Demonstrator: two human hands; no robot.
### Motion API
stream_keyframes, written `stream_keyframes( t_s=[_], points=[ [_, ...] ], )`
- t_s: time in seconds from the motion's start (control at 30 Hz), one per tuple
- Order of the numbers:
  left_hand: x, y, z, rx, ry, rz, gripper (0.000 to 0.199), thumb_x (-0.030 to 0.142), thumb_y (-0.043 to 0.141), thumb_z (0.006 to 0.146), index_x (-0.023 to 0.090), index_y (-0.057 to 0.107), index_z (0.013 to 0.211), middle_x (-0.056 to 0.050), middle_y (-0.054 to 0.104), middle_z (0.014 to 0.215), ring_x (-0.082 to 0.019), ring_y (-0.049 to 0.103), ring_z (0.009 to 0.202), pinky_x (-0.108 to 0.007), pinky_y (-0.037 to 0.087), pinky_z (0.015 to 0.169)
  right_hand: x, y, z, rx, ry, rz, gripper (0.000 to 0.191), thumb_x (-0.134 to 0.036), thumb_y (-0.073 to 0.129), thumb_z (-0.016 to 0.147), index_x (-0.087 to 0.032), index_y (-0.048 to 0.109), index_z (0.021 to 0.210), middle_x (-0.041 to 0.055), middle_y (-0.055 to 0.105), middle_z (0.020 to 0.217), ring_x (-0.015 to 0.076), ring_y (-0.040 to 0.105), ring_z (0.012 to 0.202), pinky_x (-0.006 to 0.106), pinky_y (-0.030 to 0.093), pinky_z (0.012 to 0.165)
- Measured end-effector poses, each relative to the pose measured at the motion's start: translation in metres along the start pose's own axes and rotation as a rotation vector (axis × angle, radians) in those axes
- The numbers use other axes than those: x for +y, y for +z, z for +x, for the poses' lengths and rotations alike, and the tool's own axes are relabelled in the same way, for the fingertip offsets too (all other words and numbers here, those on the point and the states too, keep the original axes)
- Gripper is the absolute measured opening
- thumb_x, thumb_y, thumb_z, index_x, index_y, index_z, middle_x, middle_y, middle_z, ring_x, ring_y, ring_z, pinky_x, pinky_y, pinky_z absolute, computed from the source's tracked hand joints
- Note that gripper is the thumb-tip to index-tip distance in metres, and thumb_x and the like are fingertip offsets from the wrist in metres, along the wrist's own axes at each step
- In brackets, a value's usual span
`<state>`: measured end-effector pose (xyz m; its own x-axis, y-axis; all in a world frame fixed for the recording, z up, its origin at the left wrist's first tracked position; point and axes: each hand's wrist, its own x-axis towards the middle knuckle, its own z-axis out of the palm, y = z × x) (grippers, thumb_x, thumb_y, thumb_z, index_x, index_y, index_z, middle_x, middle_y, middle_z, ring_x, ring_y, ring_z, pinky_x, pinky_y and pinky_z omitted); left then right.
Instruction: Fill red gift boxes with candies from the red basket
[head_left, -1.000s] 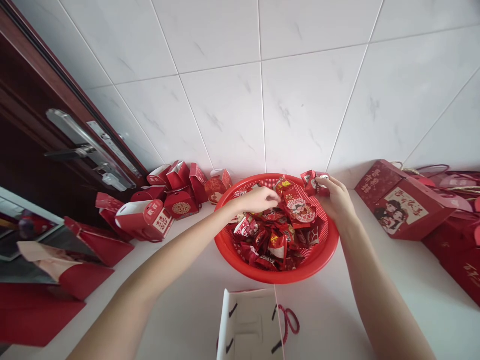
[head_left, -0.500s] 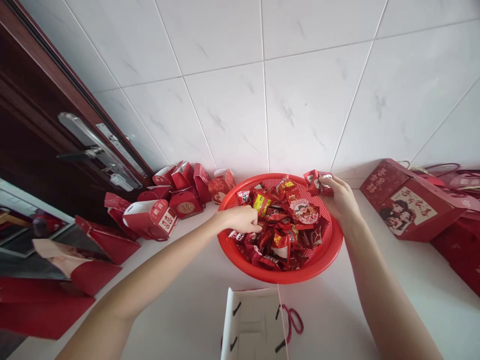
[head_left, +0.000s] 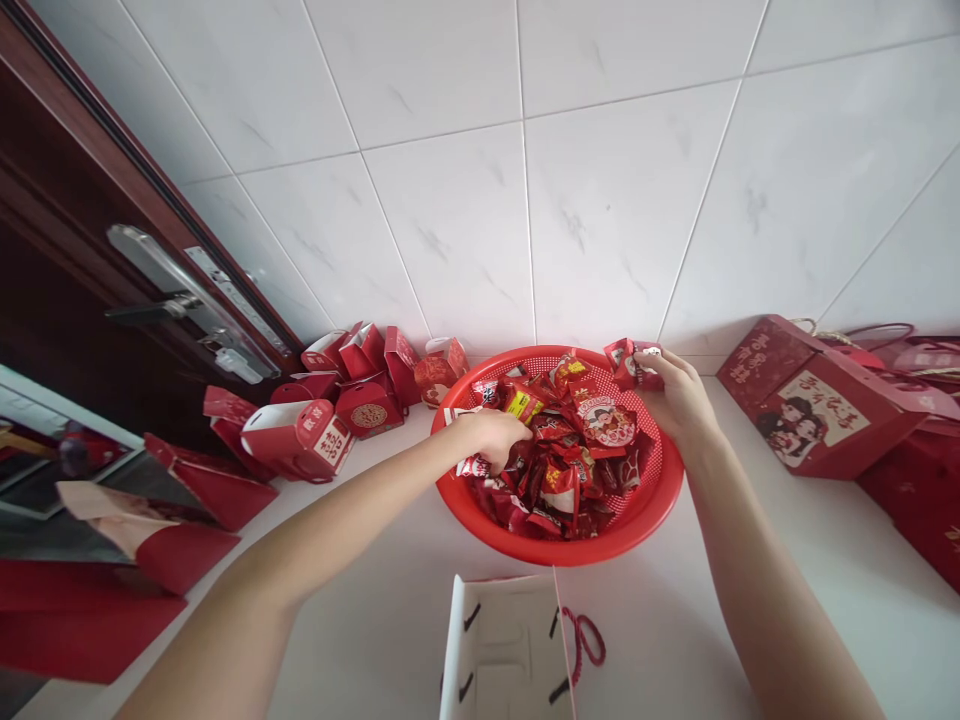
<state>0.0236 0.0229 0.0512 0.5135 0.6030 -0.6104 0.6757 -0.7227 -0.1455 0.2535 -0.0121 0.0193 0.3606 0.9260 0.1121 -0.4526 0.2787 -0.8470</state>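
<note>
A red plastic colander (head_left: 559, 552) holds many small wrapped snacks, mostly red, with one yellow-labelled packet (head_left: 523, 405) among them. My left hand (head_left: 495, 437) is over the left side of the pile with its fingers curled in. A red-and-white snack packet (head_left: 472, 466) shows under that hand and wrist, seemingly in its grip; the fingertips are partly hidden. At the colander's back right rim, my right hand (head_left: 679, 397) pinches a red snack packet (head_left: 624, 364). In front of the colander stands an open box (head_left: 506, 650), white inside, with a dark red cord handle (head_left: 587, 640) at its right.
Several small red boxes (head_left: 300, 440) stand at the back left, with larger red bags (head_left: 187, 545) along the left edge. A printed red gift box (head_left: 817, 400) and more red bags are at the right. A tiled wall (head_left: 435, 240) closes the back; a dark door (head_left: 67, 250) is at left.
My left hand has lifted slightly within the pile, and more of a red-and-white packet shows beneath its wrist. My right hand stays at the rim with its packet. The view has shifted slightly.
</note>
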Motion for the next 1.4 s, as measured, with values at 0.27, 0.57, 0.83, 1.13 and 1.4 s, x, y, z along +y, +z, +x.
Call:
stream_keyframes(
  t_s=[0.27, 0.57, 0.83, 1.13, 1.4],
  points=[
    [0.001, 0.012, -0.003, 0.127, 0.080, 0.097, 0.048, 0.012, 0.075, 0.073, 0.020, 0.066, 0.120, -0.015, 0.073, 0.120, -0.035, 0.071, 0.109, -0.040, 0.057, 0.085, 0.001, -0.002, 0.001, 0.009, 0.010, -0.006, 0.009, -0.021, 0.078, 0.064, -0.020, 0.070, 0.067, 0.0021, 0.070, 0.067, 0.0176, 0.066, 0.063, 0.031, 0.059, 0.061],
    [-0.014, 0.008, 0.000, 0.139, 0.092, 0.078, 0.028, 0.020, 0.071, 0.074, 0.021, 0.072, 0.102, -0.009, 0.076, 0.100, -0.031, 0.073, 0.093, -0.034, 0.053, 0.072, 0.001, -0.002, 0.002, -0.007, 0.023, 0.001, 0.015, -0.024, 0.083, 0.060, -0.022, 0.071, 0.068, 0.0002, 0.072, 0.068, 0.0180, 0.067, 0.063, 0.030, 0.059, 0.059],
    [-0.041, 0.016, 0.013, 0.325, 0.269, -0.810, 0.031, 0.033, 0.076, 0.077, 0.015, 0.074, 0.103, -0.003, 0.075, 0.083, -0.018, 0.070, 0.077, -0.027, 0.051, 0.068, 0.001, -0.001, 0.000, -0.037, 0.023, -0.015, 0.016, -0.026, 0.083, 0.063, -0.021, 0.071, 0.072, 0.0014, 0.071, 0.069, 0.0213, 0.070, 0.066, 0.035, 0.060, 0.064],
    [-0.023, 0.004, 0.020, 0.455, 0.327, -1.138, 0.042, 0.021, 0.067, 0.085, 0.014, 0.069, 0.127, -0.011, 0.075, 0.121, -0.021, 0.070, 0.107, -0.034, 0.053, 0.094, 0.001, -0.001, 0.000, -0.013, 0.030, -0.025, 0.015, -0.026, 0.082, 0.063, -0.021, 0.071, 0.072, 0.0017, 0.072, 0.069, 0.0208, 0.070, 0.067, 0.034, 0.059, 0.062],
    [-0.052, -0.004, -0.014, 0.527, 0.094, -0.587, 0.031, 0.018, 0.056, 0.090, 0.015, 0.075, 0.115, -0.007, 0.079, 0.107, -0.018, 0.073, 0.091, -0.026, 0.052, 0.084, 0.003, -0.004, 0.002, -0.007, 0.034, -0.017, 0.014, -0.024, 0.082, 0.064, -0.021, 0.070, 0.072, 0.0012, 0.072, 0.071, 0.0171, 0.067, 0.065, 0.030, 0.058, 0.062]
  ],
)
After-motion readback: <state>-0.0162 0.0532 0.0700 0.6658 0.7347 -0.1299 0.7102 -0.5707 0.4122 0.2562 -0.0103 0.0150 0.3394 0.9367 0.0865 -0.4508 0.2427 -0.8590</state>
